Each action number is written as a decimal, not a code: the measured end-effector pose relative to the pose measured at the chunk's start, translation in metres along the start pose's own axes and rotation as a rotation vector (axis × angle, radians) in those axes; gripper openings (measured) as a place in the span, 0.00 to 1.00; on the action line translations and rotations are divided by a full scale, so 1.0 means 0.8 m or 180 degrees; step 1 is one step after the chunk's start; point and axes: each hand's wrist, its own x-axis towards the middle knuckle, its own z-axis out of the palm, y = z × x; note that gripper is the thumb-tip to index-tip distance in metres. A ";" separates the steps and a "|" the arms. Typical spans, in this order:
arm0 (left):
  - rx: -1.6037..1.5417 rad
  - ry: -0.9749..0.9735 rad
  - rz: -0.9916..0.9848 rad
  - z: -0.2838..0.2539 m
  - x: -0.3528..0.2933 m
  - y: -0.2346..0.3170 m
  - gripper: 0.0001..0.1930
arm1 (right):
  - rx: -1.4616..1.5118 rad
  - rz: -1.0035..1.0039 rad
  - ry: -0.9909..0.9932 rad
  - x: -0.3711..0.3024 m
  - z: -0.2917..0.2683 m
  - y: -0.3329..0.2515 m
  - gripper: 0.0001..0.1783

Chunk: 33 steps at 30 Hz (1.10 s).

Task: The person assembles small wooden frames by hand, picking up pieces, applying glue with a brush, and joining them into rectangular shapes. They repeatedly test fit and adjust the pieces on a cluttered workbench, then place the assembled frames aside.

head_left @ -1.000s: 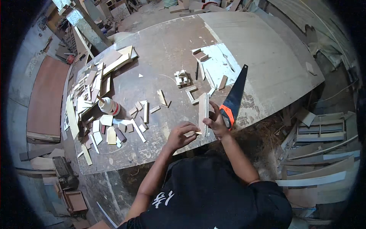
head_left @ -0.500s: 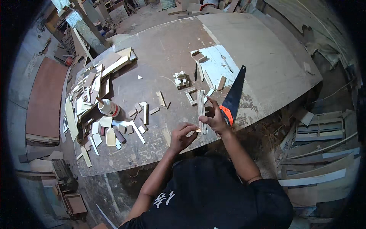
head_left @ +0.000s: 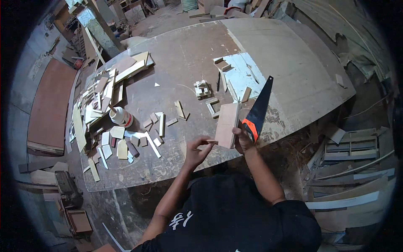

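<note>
My right hand [head_left: 245,140] grips a flat rectangular wooden board [head_left: 227,125] by its right edge, above the table's near edge. Its broad, pale reddish face shows, with a faint line across it. My left hand [head_left: 196,154] pinches a small thin wooden piece [head_left: 213,142] between thumb and fingers, at the board's lower left; whether the two touch I cannot tell. Just right of my right hand lies a handsaw [head_left: 259,110] with a dark blade and an orange-and-black handle. Beyond the board are a small wooden frame [head_left: 213,108] and a little slatted wooden assembly [head_left: 202,89].
The large worn table [head_left: 176,75] carries a heap of wood scraps [head_left: 100,96] at the left, with a white glue bottle [head_left: 121,116] beside it. Several small offcuts lie near the bottle. A pale blue-white sheet [head_left: 244,71] lies behind the saw. Stacked wood frames [head_left: 351,143] stand at the right.
My right hand has turned the board from its narrow, layered edge to its broad face. My left hand stays close by, still pinching the small piece.
</note>
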 end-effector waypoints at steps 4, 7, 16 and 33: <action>-0.0208 0.0191 -0.0481 -0.006 -0.004 -0.003 0.05 | 0.0642 0.0548 0.0404 0.002 -0.028 0.027 0.44; -0.0310 0.0406 -0.0953 -0.016 -0.013 -0.013 0.05 | 0.0575 0.0965 0.0748 0.002 -0.044 0.050 0.34; -0.0730 0.0856 -0.1134 -0.042 -0.045 -0.059 0.07 | -0.1072 0.1390 0.0560 0.018 -0.077 0.126 0.25; -0.1092 0.1642 -0.1812 -0.088 -0.097 -0.092 0.06 | -0.4212 0.0676 0.0454 0.023 -0.080 0.125 0.28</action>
